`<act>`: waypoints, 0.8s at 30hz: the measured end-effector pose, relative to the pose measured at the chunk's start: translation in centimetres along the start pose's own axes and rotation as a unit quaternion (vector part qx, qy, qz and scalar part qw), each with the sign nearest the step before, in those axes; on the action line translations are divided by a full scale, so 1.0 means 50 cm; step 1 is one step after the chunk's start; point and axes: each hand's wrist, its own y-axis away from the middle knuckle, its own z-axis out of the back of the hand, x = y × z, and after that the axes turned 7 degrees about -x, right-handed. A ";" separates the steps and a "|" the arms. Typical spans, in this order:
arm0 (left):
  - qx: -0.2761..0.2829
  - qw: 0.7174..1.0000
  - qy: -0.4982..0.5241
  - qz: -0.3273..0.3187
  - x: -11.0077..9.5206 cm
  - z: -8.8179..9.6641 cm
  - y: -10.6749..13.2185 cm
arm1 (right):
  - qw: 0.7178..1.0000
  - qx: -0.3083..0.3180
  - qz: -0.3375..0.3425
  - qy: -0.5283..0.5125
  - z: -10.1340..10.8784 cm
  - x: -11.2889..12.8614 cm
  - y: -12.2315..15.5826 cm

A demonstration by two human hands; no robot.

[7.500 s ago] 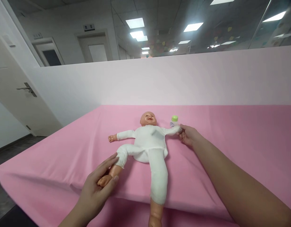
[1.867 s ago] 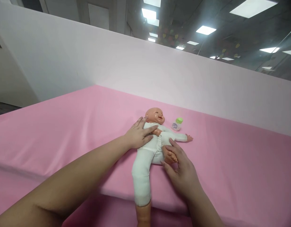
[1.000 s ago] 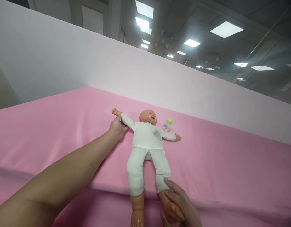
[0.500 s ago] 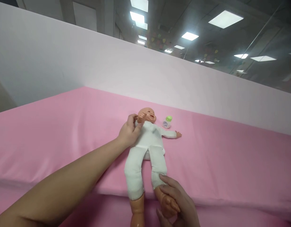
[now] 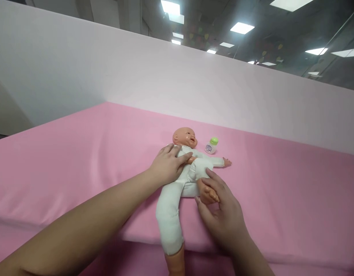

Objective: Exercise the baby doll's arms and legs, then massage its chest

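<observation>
In the head view, the doll [image 5: 184, 179] lies on its back on the pink-covered tabletop [image 5: 266, 199], its head toward the white wall [image 5: 165, 84]. The left hand [image 5: 167, 163] rests palm down over the doll's chest, fingers extended toward its neck; an arm of the doll is folded beneath, and whether the hand grips it cannot be told. The right hand [image 5: 224, 211] is closed around the foot of the doll's bent leg, whose knee is raised over its belly. The doll's other leg runs straight down past the tabletop's near edge. Its other arm stretches out sideways, beyond the bent knee. A small bottle [image 5: 210, 147] with a green cap sits near the doll's head, on the side of that outstretched arm. Beyond the doll, above the wall, bright ceiling lights [image 5: 242, 28] show.
</observation>
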 end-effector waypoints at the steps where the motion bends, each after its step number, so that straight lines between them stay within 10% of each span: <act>1: 0.001 1.000 0.005 -0.004 0.001 0.001 0.000 | 1.000 0.009 -0.017 0.005 -0.007 -0.005 -0.008; 10: -0.013 0.997 0.069 0.010 0.006 -0.007 -0.005 | 0.996 0.041 -0.078 0.010 -0.044 -0.016 -0.017; 24: -0.126 0.913 0.244 0.301 0.096 -0.038 -0.003 | 0.997 -0.046 -0.058 -0.013 0.031 0.017 0.045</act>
